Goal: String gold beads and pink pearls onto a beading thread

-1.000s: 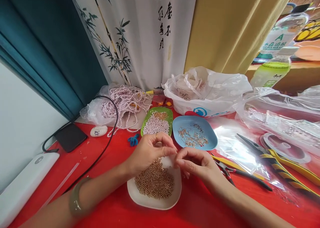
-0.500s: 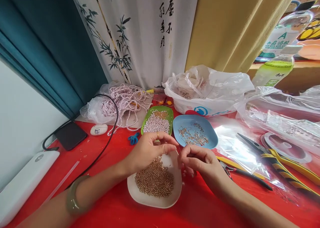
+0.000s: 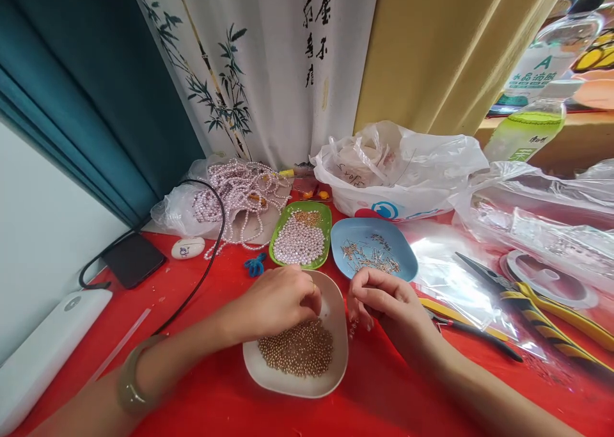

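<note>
Over the white dish (image 3: 307,387) of small gold beads (image 3: 300,350), my left hand (image 3: 285,299) reaches in with its fingers bent down and pressed together. Its fingertips are at the far edge of the bead pile, and what they pinch is hidden. To the right of the dish, my right hand (image 3: 386,302) is raised with thumb and fingers curled together. A few tiny pale beads (image 3: 353,328) show below its fingertips; whether they hang from the hand or lie on the table, I cannot tell.
Behind the dish stand a green tray (image 3: 300,235) of pearly and gold beads and a blue tray (image 3: 407,254) of metal pins. Pliers (image 3: 532,309) lie right. Bead strands (image 3: 240,194), a black cable (image 3: 211,264) and a phone (image 3: 134,260) lie left. Plastic bags (image 3: 403,174) fill the back.
My left hand has moved down from beside my right hand into the gold beads, its fingers turning downward. My right hand stays nearly in place, its fingers still curled.
</note>
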`<state>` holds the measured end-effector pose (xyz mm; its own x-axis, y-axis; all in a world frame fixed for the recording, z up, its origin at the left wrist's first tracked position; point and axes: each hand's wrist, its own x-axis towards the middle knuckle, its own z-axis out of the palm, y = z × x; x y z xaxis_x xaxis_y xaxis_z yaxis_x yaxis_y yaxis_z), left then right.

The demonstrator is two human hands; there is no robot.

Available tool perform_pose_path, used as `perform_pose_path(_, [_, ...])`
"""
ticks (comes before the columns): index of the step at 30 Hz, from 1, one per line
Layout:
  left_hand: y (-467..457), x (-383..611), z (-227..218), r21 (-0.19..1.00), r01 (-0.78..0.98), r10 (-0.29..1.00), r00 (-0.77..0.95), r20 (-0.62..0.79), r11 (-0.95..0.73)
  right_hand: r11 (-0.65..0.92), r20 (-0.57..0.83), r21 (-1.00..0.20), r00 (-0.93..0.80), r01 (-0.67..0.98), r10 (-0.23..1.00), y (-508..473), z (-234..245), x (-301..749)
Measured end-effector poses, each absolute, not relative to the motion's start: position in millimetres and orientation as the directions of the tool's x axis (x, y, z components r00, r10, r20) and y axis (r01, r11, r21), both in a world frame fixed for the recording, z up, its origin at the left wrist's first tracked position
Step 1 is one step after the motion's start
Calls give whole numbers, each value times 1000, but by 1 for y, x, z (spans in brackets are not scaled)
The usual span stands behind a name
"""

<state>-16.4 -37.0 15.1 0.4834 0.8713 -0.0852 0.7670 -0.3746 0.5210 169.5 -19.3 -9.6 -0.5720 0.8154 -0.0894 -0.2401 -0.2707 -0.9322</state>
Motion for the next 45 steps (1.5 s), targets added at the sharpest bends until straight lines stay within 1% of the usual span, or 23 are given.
perform_pose_path(4, [-38, -15, 17, 477, 787, 862, 494, -108, -391, -275, -91, -932, -580, -237, 809, -20, -10, 169])
perform_pose_path(10, [-39, -15, 16, 469, 784, 860, 501, -94, -406, -271, -89, -935, -589, -228, 803, -19, -9, 169])
perform_pose_path(15, [-39, -14, 18, 452, 810, 873, 472, -125, -374, -270, -88, -936, -597, -224, 798, -19, -9, 169])
perform_pose_path(19, [-36, -18, 20, 519, 789, 875, 461, -149, -328, -278, -90, -934, -604, -225, 792, -19, -9, 169])
perform_pose_path(21, [-34, -20, 20, 561, 775, 863, 465, -197, -289, -282, -89, -933, -615, -225, 783, -18, -10, 168])
perform_pose_path(26, [-30, -24, 20, 677, 721, 840, 453, -300, -147, -297, -84, -926, -638, -234, 766, -20, -11, 168])
perform_pose_path(29, [-27, -26, 20, 715, 695, 841, 428, -332, -72, -296, -83, -928, -653, -224, 753, -21, -12, 169])
perform_pose_path(31, [-26, -27, 21, 698, 708, 845, 434, -312, -106, -290, -81, -934, -665, -210, 742, -21, -13, 169])
perform_pose_path(32, [-26, -28, 22, 669, 729, 852, 435, -290, -145, -289, -80, -934, -668, -208, 740, -21, -13, 169])
perform_pose_path(35, [-28, -28, 23, 532, 812, 875, 420, -242, -242, -299, -83, -929, -663, -219, 744, -20, -14, 168])
perform_pose_path(37, [-30, -25, 23, 470, 843, 889, 399, -224, -260, -305, -85, -925, -660, -227, 746, -20, -14, 168])
perform_pose_path(39, [-32, -21, 23, 459, 845, 899, 394, -191, -273, -304, -86, -926, -658, -225, 748, -20, -14, 168])
perform_pose_path(45, [-37, -9, 11, 499, 803, 903, 421, -86, -326, -283, -91, -938, -645, -201, 759, -21, -10, 167])
